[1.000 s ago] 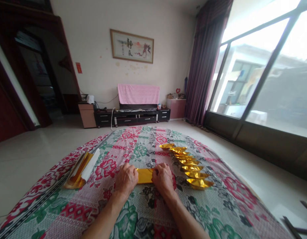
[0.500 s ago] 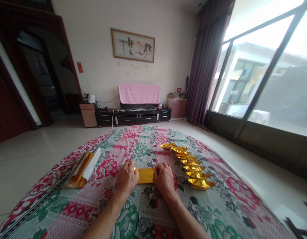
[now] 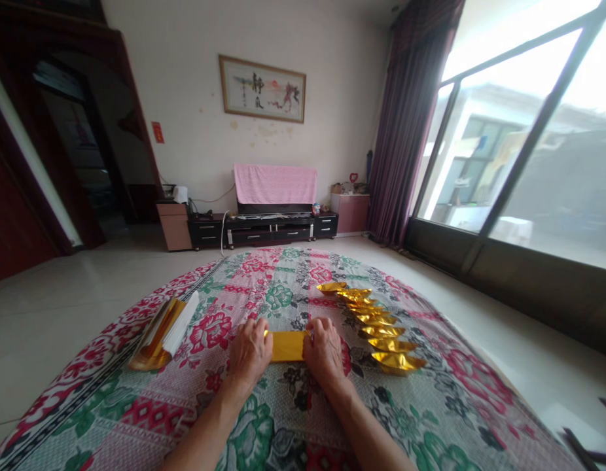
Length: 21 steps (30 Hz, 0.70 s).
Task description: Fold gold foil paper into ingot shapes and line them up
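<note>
A flat strip of gold paper (image 3: pixel 288 347) lies on the flowered cloth (image 3: pixel 278 296) between my two hands. My left hand (image 3: pixel 251 350) grips its left end with curled fingers, and my right hand (image 3: pixel 324 350) grips the right end the same way. The fingertips are partly hidden behind the knuckles. To the right, several folded gold paper boats (image 3: pixel 397 362) stand in a slanting row. On the left lies a stack of gold and white paper sheets (image 3: pixel 164 333), curled at the edges.
The cloth covers a large rounded table. Beyond it stand a low black cabinet (image 3: pixel 271 234) and a screen under a pink cover (image 3: pixel 275 184). A purple curtain (image 3: pixel 401 131) and wide window are at the right, a doorway at the left.
Both hands remain at the ends of the gold strip. The right hand's fingers have shifted very slightly to the right, baring a little more of the strip.
</note>
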Each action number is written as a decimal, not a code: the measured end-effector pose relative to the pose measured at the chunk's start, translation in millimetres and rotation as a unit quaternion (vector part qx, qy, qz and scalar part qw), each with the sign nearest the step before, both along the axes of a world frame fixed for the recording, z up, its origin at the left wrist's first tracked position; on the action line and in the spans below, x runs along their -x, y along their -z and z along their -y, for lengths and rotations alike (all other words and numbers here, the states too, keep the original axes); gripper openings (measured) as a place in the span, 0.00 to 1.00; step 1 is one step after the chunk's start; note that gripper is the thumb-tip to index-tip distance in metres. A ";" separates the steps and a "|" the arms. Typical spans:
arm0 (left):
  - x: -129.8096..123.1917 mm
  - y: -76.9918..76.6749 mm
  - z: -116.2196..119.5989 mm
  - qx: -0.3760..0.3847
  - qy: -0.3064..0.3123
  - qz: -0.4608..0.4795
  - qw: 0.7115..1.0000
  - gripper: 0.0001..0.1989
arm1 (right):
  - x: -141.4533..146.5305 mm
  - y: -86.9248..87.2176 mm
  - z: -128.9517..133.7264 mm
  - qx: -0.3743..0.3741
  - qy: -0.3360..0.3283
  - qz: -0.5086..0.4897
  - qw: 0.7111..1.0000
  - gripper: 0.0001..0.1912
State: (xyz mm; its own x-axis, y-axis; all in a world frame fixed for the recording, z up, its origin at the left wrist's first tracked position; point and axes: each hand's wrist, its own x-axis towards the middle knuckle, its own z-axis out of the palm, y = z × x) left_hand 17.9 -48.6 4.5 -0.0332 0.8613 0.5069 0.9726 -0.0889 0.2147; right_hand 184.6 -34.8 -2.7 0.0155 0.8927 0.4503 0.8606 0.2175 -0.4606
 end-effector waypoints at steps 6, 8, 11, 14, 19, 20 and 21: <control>-1.1 -0.4 1.0 0.001 -0.002 -0.016 1.000 0.08 | 0.5 -2.7 1.7 0.005 -0.015 0.024 1.000 0.08; -0.9 -0.1 0.7 0.002 0.004 -0.014 1.000 0.08 | 0.3 -1.9 0.9 0.007 -0.020 0.028 0.999 0.08; -0.5 -0.3 0.8 0.003 0.012 -0.003 1.000 0.07 | -0.1 0.6 -0.8 0.008 -0.029 0.028 0.999 0.09; -0.5 -1.3 1.2 0.001 0.022 0.009 1.000 0.06 | -0.3 2.9 -2.3 0.012 -0.037 0.024 0.999 0.10; 0.9 0.2 -1.0 -0.006 0.063 0.013 0.998 0.06 | 0.2 3.6 -2.5 0.015 -0.037 0.028 0.999 0.11; 1.6 1.4 -2.2 -0.008 0.070 0.011 0.997 0.07 | 0.3 3.5 -2.4 0.014 -0.036 0.029 0.999 0.11; 2.4 2.8 -3.5 -0.010 0.077 0.009 0.997 0.07 | 0.4 3.5 -2.3 0.014 -0.035 0.030 0.999 0.11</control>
State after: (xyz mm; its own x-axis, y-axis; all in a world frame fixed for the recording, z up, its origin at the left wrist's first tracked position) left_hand 15.5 -45.1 1.7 0.0885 0.8469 0.5243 0.9433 -0.2403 0.2290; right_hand 184.2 -32.5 -6.1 -0.0727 0.9029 0.4238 0.8700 0.2651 -0.4156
